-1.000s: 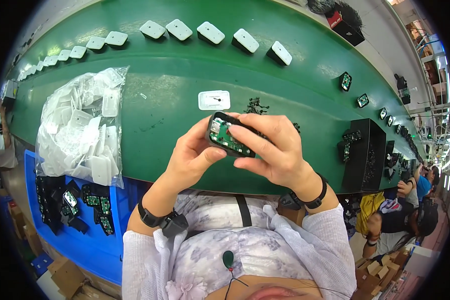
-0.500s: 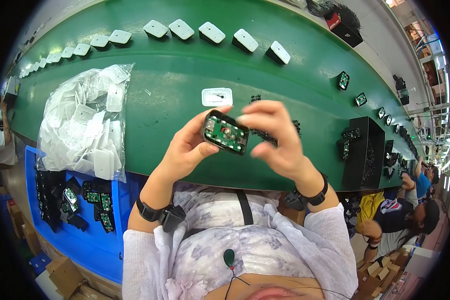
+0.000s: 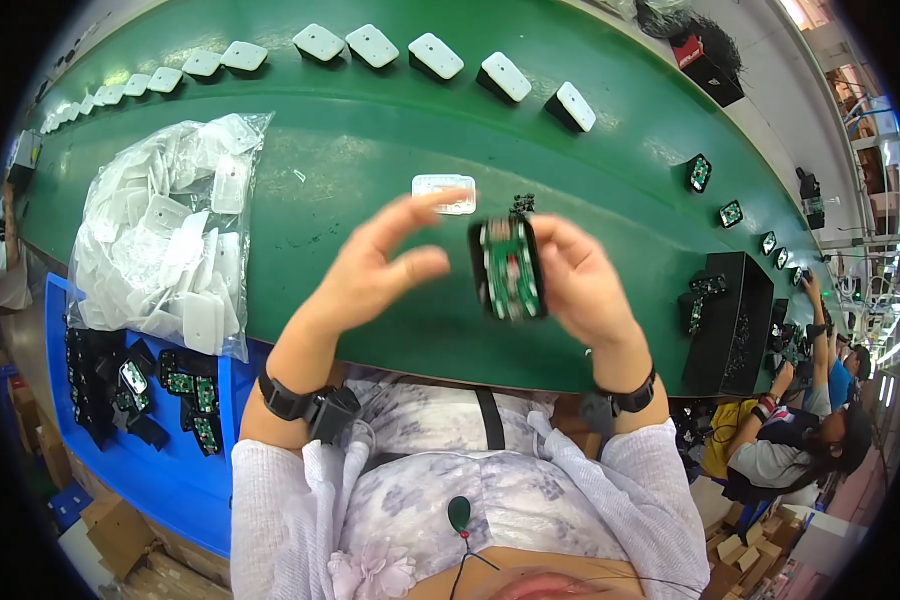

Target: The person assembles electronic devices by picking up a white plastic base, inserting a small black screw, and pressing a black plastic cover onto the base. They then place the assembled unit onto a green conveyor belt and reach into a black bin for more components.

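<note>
We are holding a black case with a green circuit board [image 3: 510, 270] above the green table [image 3: 340, 170], our right hand [image 3: 582, 278] gripping its right edge. Our left hand [image 3: 378, 262] is hanging half open and empty, its blurred fingers overlapping the white cover [image 3: 445, 183]; whether they are touching, we cannot tell.

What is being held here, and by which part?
The right hand holds the black case with a green circuit board by its right side; the left hand holds nothing.
</note>
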Available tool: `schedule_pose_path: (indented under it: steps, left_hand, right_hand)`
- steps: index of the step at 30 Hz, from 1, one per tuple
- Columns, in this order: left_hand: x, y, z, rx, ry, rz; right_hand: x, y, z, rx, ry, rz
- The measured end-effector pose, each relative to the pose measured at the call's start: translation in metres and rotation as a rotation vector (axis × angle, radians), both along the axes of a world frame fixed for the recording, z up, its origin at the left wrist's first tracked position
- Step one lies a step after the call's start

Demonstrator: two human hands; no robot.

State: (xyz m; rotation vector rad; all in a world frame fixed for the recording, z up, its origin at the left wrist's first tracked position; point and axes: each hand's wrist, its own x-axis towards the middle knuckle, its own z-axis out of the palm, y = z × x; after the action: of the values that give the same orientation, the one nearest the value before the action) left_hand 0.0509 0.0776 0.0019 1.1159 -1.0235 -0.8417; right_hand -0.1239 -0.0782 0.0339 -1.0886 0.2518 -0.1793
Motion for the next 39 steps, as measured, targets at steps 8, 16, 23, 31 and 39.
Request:
schedule_pose_path:
  steps: [8, 16, 23, 31, 39]
  left_hand:
    - [0.018, -0.004, -0.033, 0.183, -0.408, 0.604]
    - [0.017, -0.004, -0.044, 0.208, -0.875, 0.453]
    - [0.013, -0.005, -0.037, 0.295, -1.158, 0.474]
    - [0.017, -0.023, -0.035, 0.224, -1.111, 0.586]
    - [-0.012, -0.002, -0.004, 0.232, 0.369, 0.374]
  right_hand:
    - [0.070, -0.029, -0.012, -1.424, -0.098, -0.199]
    - [0.088, -0.024, -0.023, -1.690, -0.116, 0.048]
    - [0.086, -0.018, -0.043, -1.735, -0.204, -0.169]
    - [0.109, -0.053, -0.014, -1.052, 0.142, 0.154]
    - [0.064, -0.008, -0.008, -0.318, 0.019, 0.000]
